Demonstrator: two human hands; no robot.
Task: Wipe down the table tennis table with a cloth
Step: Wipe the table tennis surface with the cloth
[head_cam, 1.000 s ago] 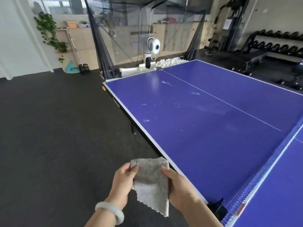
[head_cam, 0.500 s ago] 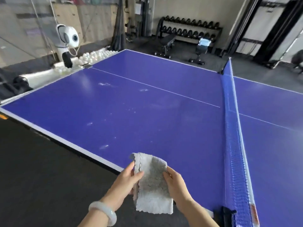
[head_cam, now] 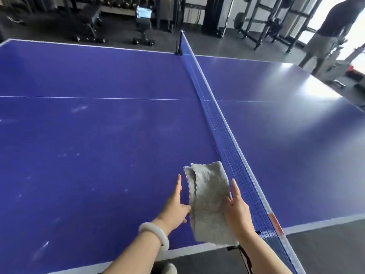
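Note:
The blue table tennis table (head_cam: 102, 159) fills the view, with pale smudges (head_cam: 79, 108) on its left half. A folded grey cloth (head_cam: 210, 202) hangs just above the near edge, left of the net (head_cam: 227, 147). My right hand (head_cam: 238, 207) holds the cloth's right edge, thumb on top and forefinger straight along it. My left hand (head_cam: 175, 204), a white bangle on its wrist, has its forefinger stretched out; its thumb touches the cloth's left edge.
The net crosses the table from its near post to the far post (head_cam: 178, 44). Weight benches (head_cam: 143, 22) and racks (head_cam: 262, 20) stand behind the table. A person (head_cam: 331, 26) stands at the back right, beyond the table's corner.
The view has swung right, from the table's left end to the net. Both hands carried the cloth forward over the table; the left hand's fingers have spread out from their pinch.

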